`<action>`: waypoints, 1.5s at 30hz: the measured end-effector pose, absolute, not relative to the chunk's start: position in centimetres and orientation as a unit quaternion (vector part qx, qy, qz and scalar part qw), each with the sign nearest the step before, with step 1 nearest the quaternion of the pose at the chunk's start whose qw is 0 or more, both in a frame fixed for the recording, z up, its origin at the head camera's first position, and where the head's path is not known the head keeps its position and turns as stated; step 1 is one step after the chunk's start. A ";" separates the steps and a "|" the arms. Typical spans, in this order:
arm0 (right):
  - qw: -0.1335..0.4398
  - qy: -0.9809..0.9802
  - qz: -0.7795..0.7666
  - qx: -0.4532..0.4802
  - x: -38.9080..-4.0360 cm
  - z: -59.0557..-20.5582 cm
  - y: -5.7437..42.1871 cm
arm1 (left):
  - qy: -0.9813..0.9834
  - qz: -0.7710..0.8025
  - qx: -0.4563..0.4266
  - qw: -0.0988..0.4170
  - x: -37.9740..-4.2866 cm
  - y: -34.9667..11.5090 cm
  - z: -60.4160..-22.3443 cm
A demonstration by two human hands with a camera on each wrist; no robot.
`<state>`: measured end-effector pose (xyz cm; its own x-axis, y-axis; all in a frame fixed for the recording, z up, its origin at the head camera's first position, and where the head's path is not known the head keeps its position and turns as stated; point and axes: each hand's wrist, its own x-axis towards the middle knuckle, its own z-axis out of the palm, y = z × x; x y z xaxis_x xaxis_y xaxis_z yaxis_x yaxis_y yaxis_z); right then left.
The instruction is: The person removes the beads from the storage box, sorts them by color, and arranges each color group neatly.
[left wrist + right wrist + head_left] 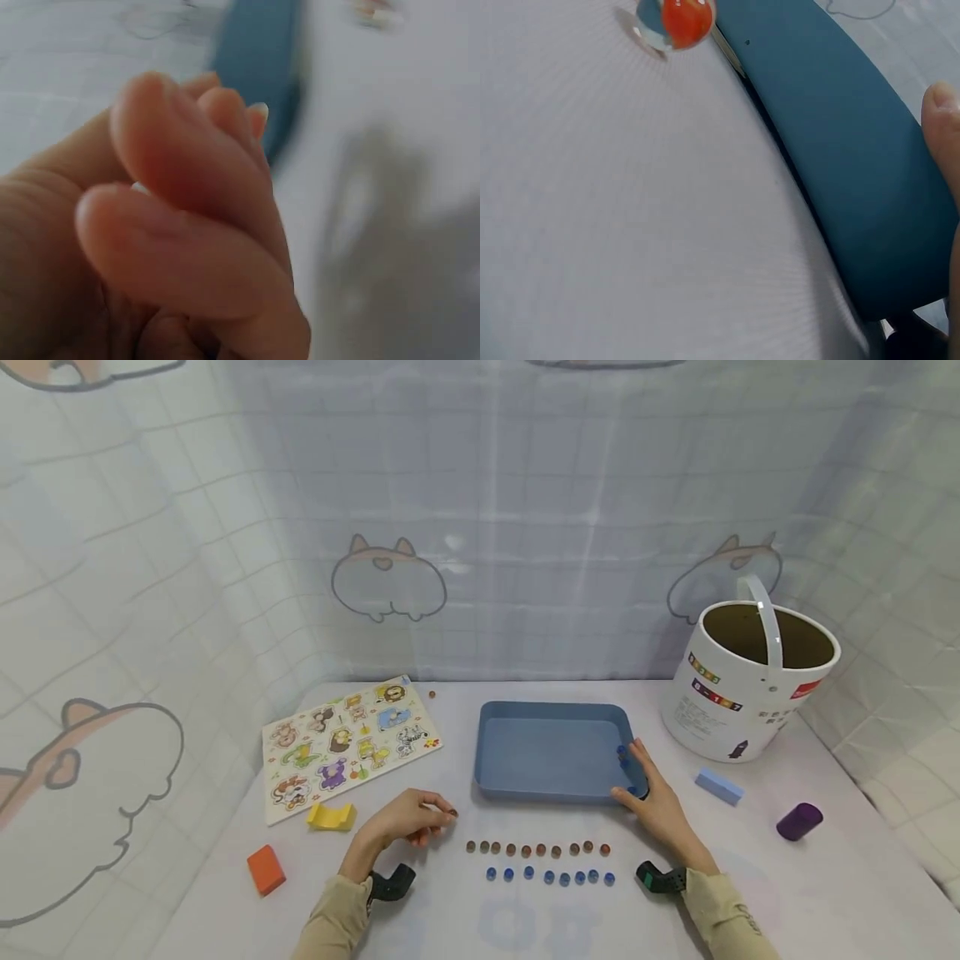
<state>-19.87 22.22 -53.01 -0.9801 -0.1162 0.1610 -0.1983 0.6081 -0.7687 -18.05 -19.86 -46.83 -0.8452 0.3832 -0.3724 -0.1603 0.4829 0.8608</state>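
Note:
My left hand [416,817] hovers left of the marble rows and pinches a small brown marble [453,812] at its fingertips. In the left wrist view its curled fingers [187,202] hide the marble. My right hand [660,810] holds the near right corner of the blue tray [551,797], thumb at the front rim and fingers along the right side. A few blue marbles [622,751] lie inside near that hand. In front of the tray stretch a row of reddish-brown marbles [541,850] and a row of blue marbles [549,877]. A red-orange marble [686,22] shows beside the tray wall [840,165].
An animal puzzle board [352,747], a yellow block [331,817] and an orange block [266,870] lie left. To the right are a white bucket [705,710], a light-blue block [718,786] and a purple cylinder [799,821]. One brown marble [432,694] sits behind the board.

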 end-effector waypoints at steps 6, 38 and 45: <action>0.045 -0.898 0.431 0.081 -19.8 -53.2 22.7 | 0.859 0.445 0.094 0.235 -16.8 -19.3 -48.1; 0.062 -0.887 0.448 0.091 -20.2 -53.0 22.9 | 0.758 0.524 0.215 0.325 -27.3 -3.4 -41.4; 0.065 -0.881 0.458 0.099 -20.1 -53.6 22.4 | 0.751 0.477 0.172 0.423 -29.6 2.7 -44.0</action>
